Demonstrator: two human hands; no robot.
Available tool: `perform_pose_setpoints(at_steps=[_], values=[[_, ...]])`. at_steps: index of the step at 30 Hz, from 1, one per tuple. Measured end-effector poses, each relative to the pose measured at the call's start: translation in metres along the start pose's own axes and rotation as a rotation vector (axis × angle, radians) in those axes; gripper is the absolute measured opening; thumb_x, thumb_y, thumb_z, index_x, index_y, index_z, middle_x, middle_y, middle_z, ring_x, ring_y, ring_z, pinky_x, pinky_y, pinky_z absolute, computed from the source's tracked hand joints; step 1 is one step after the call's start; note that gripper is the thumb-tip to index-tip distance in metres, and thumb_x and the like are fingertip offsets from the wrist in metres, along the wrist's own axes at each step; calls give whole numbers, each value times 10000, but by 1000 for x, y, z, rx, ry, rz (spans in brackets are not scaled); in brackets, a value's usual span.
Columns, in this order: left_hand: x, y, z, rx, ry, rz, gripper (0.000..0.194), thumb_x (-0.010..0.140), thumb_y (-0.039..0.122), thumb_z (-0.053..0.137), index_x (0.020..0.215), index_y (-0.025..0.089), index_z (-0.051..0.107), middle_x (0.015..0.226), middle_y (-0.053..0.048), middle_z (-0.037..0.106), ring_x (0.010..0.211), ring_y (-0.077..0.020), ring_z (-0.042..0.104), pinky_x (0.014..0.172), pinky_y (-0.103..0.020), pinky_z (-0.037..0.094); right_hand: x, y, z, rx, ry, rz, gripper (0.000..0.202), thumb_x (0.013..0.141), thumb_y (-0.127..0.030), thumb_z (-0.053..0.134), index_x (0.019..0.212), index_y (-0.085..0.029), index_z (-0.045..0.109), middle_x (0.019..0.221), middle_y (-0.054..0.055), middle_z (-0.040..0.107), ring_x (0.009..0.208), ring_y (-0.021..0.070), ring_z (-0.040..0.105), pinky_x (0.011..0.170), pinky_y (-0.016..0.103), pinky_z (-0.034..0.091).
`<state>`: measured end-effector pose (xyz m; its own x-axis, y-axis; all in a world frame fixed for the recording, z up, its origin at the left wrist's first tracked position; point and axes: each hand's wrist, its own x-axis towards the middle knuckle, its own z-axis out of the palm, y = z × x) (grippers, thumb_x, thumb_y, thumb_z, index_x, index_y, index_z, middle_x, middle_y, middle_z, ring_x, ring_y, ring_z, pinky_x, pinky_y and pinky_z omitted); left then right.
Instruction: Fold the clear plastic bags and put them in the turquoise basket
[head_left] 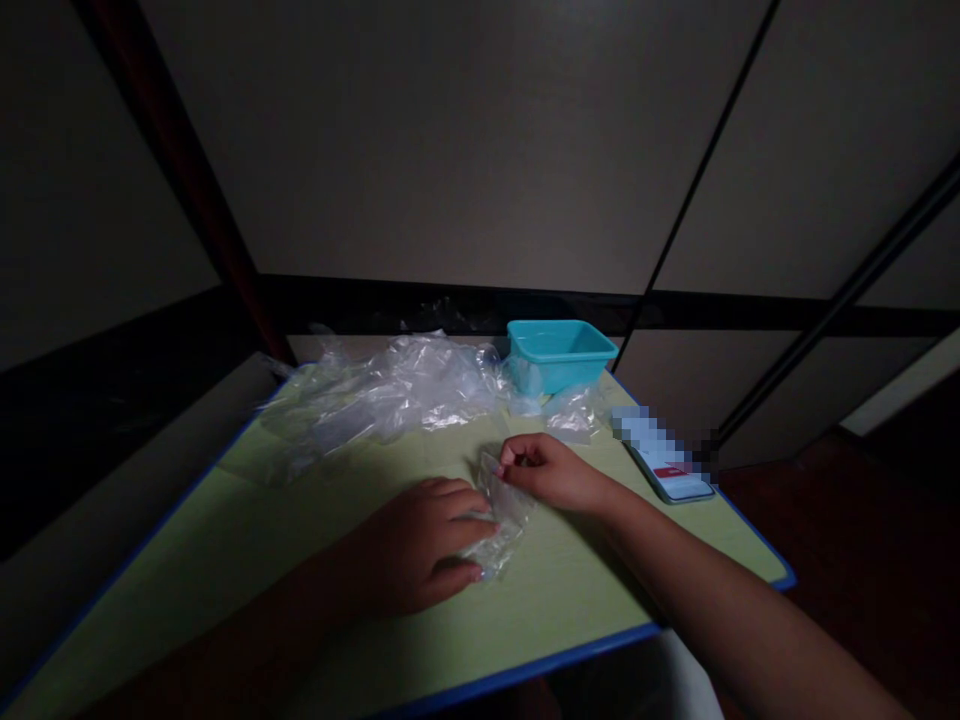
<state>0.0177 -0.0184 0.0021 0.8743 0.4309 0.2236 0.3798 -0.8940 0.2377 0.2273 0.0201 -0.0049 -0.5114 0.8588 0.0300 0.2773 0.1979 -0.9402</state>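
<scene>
A small clear plastic bag (506,520) lies on the table between my hands. My left hand (424,540) rests at its left side with the fingers spread, their tips touching the plastic. At the bag's upper end, my right hand (551,470) has its thumb and fingers pinched on the plastic. Behind them is a heap of crumpled clear plastic bags (427,385). A turquoise basket (559,375) stands at the back, with another crumpled clear bag (574,410) in front of it.
The yellow-green table (585,600) has a blue edge. A phone (667,460) with its screen lit lies near the right edge. Pale panels (465,150) with dark strips rise behind the table.
</scene>
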Motion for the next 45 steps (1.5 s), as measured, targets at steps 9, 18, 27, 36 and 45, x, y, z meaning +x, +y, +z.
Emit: perform_pose_setpoints(at_steps=[9, 18, 27, 36, 45], values=[[4, -3, 9, 9, -12, -23, 389, 824, 343, 543, 1199, 240, 534, 1200, -88, 537, 1083, -260, 478, 936, -422, 373, 2, 4, -8, -149, 141, 190, 106, 690, -227, 487, 614, -156, 472, 536, -46, 403, 487, 69, 346, 456, 195, 259], [9, -2, 9, 16, 91, -19, 324, 832, 305, 527, 1139, 217, 577, 1124, -94, 561, 1034, -255, 492, 892, -412, 401, 2, 1, -17, -385, 43, 200, 108, 704, -234, 523, 649, -142, 514, 564, -28, 460, 515, 80, 390, 484, 206, 284], [6, -3, 9, 67, 36, -19, 367, 830, 373, 548, 1179, 261, 557, 1209, -86, 506, 1137, -278, 408, 943, -443, 356, 3, 7, -23, -428, -15, 128, 116, 738, -235, 517, 667, -143, 511, 587, -29, 454, 550, 84, 381, 497, 200, 290], [12, -2, 13, 31, -2, -22, 406, 836, 418, 524, 1204, 248, 540, 1155, -91, 525, 1061, -262, 454, 907, -421, 367, 1, -2, -19, -644, 60, 142, 224, 810, -302, 490, 663, -139, 533, 569, -21, 460, 523, 81, 375, 484, 213, 256], [15, -8, 17, 22, -56, -20, 462, 842, 451, 489, 1230, 204, 520, 1192, -116, 492, 1072, -277, 439, 923, -441, 347, -2, -13, -17, -710, 80, 133, 230, 820, -278, 498, 641, -137, 528, 534, -25, 440, 500, 78, 338, 493, 231, 226]])
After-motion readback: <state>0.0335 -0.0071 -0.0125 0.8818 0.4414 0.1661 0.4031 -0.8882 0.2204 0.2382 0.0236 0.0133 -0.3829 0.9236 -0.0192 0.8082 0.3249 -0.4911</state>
